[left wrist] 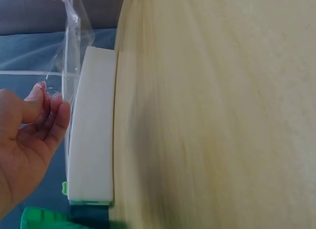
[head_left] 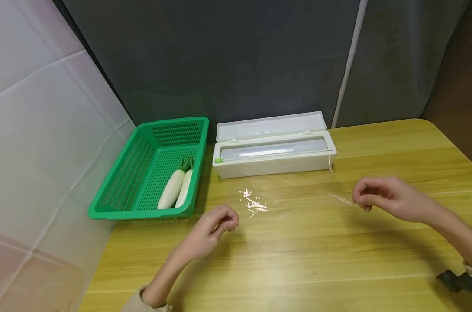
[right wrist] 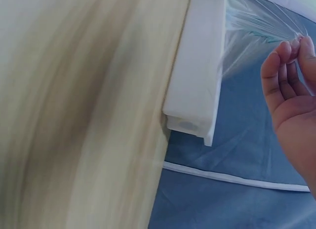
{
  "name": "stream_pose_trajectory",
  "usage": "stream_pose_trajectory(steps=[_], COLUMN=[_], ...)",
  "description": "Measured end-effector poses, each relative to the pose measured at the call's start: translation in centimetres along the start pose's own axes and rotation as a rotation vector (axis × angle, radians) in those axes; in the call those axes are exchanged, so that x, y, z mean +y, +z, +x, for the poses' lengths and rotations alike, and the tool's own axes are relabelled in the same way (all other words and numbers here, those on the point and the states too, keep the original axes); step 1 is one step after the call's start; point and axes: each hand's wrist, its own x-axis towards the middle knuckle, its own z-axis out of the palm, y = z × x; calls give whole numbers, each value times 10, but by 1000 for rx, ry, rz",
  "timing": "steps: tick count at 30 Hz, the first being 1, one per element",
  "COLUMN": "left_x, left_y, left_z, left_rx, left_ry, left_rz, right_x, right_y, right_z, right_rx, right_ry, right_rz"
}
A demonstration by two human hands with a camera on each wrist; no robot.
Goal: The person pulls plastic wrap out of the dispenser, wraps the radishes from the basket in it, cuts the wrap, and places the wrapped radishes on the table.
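Clear plastic wrap (head_left: 254, 203) stretches from a white wrap dispenser (head_left: 276, 164) toward both hands, above the wooden table. Its lid (head_left: 271, 126) stands raised at the back, and a roll (head_left: 275, 148) lies inside. My left hand (head_left: 210, 232) pinches one corner of the film between thumb and fingers, near the basket's side. Off to the right, my right hand (head_left: 396, 203) pinches the other corner, where the film (right wrist: 252, 34) gathers into creases in the right wrist view. The film's clear edges are hard to trace in the head view.
A green basket (head_left: 97, 213) stands left of the dispenser, holding two white radishes (head_left: 172, 189) with short green stems. A small green slider (head_left: 218, 160) sits at the dispenser's left end. Dark cloth (head_left: 220, 56) hangs behind the wooden table (head_left: 298, 268).
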Motion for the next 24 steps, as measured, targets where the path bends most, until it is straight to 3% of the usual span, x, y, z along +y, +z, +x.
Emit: stream_pose_trajectory(steps=[12,24], left_x=[-7,-9], left_y=[-1,-5], left_z=[-6,-8], left_rx=[-49,-118], left_ry=[-58,-98], left_rz=[30,89], right_x=[17,28], right_y=[22,39], right_z=[-5,-8], right_rx=[-120,-175], right_ry=[64,151], right_rz=[18,-59])
